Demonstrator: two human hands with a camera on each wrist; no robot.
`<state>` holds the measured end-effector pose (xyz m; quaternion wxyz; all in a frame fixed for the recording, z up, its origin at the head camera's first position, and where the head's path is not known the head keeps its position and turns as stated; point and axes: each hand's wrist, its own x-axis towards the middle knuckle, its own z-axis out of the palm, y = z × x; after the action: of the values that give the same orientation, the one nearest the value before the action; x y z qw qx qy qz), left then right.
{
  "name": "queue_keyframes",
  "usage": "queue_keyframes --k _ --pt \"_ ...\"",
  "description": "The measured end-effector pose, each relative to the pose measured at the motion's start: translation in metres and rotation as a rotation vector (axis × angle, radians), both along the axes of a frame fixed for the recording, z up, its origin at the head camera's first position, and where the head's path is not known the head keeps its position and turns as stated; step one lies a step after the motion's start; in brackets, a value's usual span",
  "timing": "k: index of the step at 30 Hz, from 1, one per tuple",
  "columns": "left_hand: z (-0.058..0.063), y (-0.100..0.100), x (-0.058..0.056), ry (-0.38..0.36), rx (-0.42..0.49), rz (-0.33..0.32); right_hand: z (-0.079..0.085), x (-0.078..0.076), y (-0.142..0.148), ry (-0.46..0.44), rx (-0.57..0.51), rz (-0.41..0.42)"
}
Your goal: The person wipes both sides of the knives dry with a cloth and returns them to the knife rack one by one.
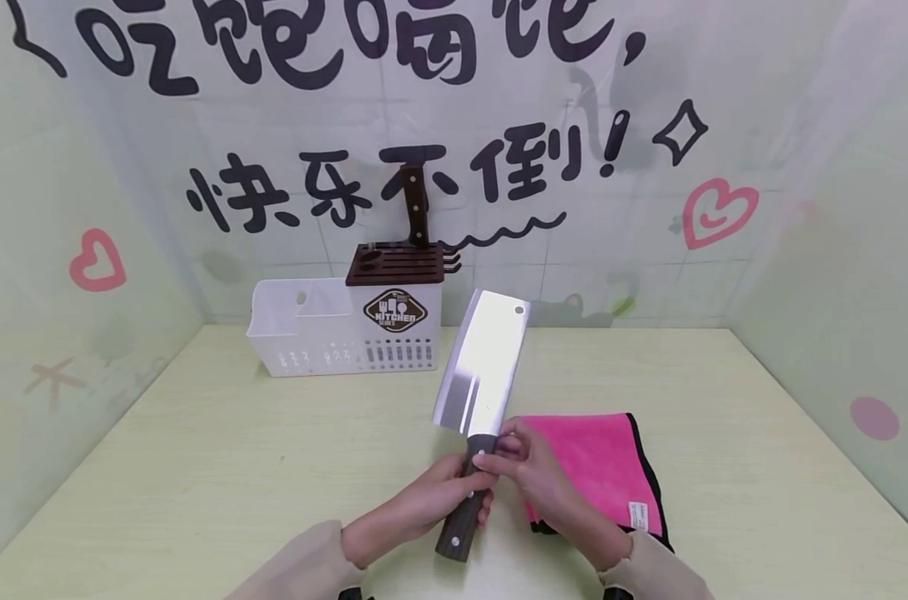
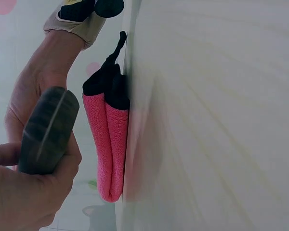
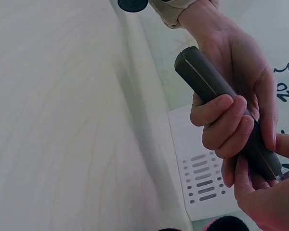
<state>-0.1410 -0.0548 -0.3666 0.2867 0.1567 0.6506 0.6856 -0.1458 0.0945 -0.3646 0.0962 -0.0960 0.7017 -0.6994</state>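
Note:
Both my hands are on a cleaver with a broad steel blade (image 1: 487, 358) and a dark riveted handle (image 1: 459, 529). The blade points forward and away, raised over the table. My left hand (image 1: 444, 492) grips the middle of the handle; in the right wrist view its curled fingers (image 3: 226, 125) show wrapped round it. With thumb and fingers, my right hand (image 1: 532, 468) pinches the handle's upper end by the blade. In the left wrist view the handle's butt (image 2: 48, 132) faces the camera. Right of the hands lies a folded pink cloth (image 1: 607, 462) with black edging.
A white perforated utensil holder (image 1: 311, 354) with a brown slotted top (image 1: 395, 265) stands at the back, left of centre. A dark-handled knife (image 1: 416, 204) sticks up from it. Printed wall panels (image 1: 634, 250) enclose the light wooden table (image 1: 236, 467) at the back and sides.

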Motion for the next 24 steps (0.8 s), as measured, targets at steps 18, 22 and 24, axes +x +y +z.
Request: queue_keyframes --k 18,22,24 --pt "0.010 0.002 -0.005 0.231 -0.245 0.128 0.003 -0.005 0.005 0.015 -0.029 -0.053" --pt "0.013 0.000 -0.006 0.271 -0.276 0.126 0.006 -0.006 0.007 0.006 -0.067 -0.029" --pt "0.014 -0.001 -0.006 0.297 -0.297 0.125 0.008 -0.008 0.009 -0.007 -0.119 -0.007"
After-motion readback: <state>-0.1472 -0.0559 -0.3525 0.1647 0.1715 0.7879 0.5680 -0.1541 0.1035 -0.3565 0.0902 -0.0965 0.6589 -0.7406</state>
